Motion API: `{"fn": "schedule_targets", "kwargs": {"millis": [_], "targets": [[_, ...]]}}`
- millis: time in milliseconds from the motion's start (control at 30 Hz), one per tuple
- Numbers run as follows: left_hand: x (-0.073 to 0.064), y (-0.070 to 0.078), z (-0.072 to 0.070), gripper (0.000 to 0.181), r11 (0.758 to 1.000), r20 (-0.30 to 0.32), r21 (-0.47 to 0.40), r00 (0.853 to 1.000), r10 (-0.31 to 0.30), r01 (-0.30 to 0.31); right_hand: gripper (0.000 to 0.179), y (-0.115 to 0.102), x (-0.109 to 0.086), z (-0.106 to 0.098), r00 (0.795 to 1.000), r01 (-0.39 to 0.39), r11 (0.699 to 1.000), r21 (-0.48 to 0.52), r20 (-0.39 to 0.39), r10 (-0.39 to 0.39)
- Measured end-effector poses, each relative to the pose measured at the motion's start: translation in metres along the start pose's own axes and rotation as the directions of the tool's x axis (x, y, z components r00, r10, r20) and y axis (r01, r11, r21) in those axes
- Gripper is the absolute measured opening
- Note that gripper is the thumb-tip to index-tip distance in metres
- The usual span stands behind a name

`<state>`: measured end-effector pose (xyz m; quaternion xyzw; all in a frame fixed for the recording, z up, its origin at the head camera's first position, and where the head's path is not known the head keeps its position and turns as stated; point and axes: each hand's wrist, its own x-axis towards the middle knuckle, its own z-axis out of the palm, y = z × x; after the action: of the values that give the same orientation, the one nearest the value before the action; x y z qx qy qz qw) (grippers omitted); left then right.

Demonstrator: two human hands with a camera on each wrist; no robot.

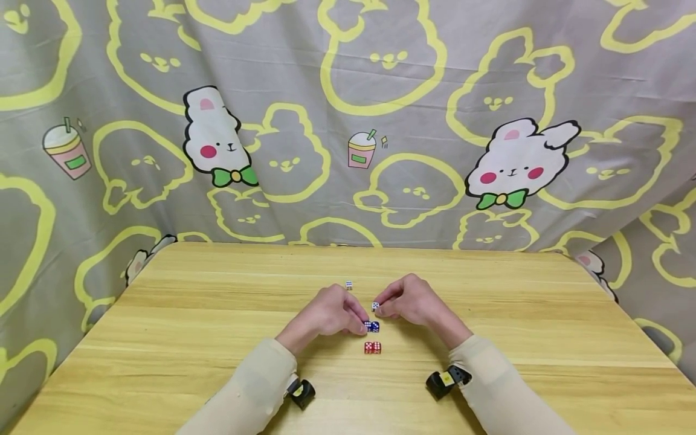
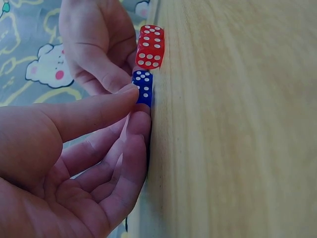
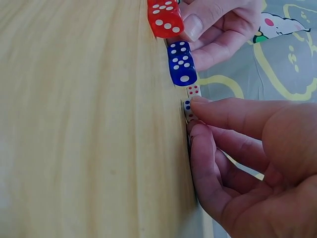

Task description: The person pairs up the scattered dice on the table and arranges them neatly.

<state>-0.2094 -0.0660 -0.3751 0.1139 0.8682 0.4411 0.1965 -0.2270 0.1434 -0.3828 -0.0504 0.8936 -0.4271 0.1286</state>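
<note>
My left hand pinches the left end of a side-by-side pair of blue dice, thumb and forefinger at the near blue die. Between the thumb and forefinger of my right hand is a small white die, just behind the blue pair. Its held side is partly hidden by fingertips. Closer to me, two red dice sit side by side, touched by neither hand. Another white die lies farther back, beyond the left hand.
The dice rest on a light wood-grain table. A grey curtain with yellow outlines and cartoon rabbits hangs along the table's far edge. Black wrist cameras stick out from both sleeves, low over the tabletop.
</note>
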Motion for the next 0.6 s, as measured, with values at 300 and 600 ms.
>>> {"fn": "schedule_targets", "kwargs": {"millis": [300, 600], "targets": [[-0.0002, 0.0002, -0.0019, 0.014, 1.000, 0.002, -0.001, 1.000, -0.001, 0.001, 0.011, -0.0006, 0.0004, -0.0002, 1.000, -0.005, 1.000, -0.009, -0.001, 0.005], [-0.0024, 0.0008, -0.0063, 0.013, 1.000, -0.005, -0.025, 1.000, 0.003, -0.004, 0.011, -0.0016, -0.0008, 0.0003, 1.000, -0.004, 1.000, -0.003, 0.001, 0.004]]}}
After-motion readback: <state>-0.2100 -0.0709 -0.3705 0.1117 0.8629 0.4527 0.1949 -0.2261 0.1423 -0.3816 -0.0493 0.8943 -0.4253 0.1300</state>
